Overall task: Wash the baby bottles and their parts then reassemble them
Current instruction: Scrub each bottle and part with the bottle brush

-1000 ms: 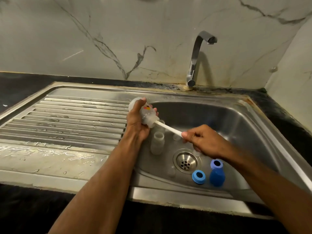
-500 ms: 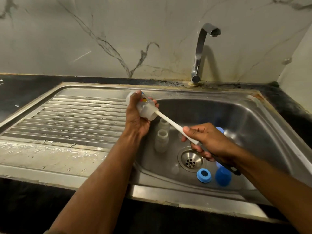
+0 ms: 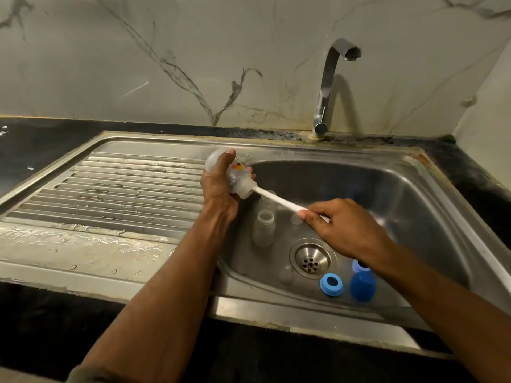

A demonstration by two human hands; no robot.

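Observation:
My left hand (image 3: pixel 218 186) grips a clear baby bottle (image 3: pixel 237 178) tilted over the left edge of the sink basin (image 3: pixel 414 194), its mouth pointing right and down. My right hand (image 3: pixel 343 230) holds the white handle of a bottle brush (image 3: pixel 279 200), whose head is inside the bottle. On the basin floor stand two more clear bottles (image 3: pixel 264 226), one behind the other. A blue collar ring (image 3: pixel 331 284) and a blue cap (image 3: pixel 362 286) lie near the front, with another blue ring (image 3: pixel 358 265) partly hidden under my right wrist.
The ribbed steel drainboard (image 3: pixel 124 189) lies to the left, wet at its front. A drain strainer (image 3: pixel 312 259) sits mid-basin. A small clear part (image 3: pixel 286 275) lies left of it. The tap (image 3: pixel 329 84) stands behind, with no water running. Black counter surrounds the sink.
My right hand has shifted along the brush handle, moving the brush in and out of the bottle. The left hand keeps the bottle in about the same place.

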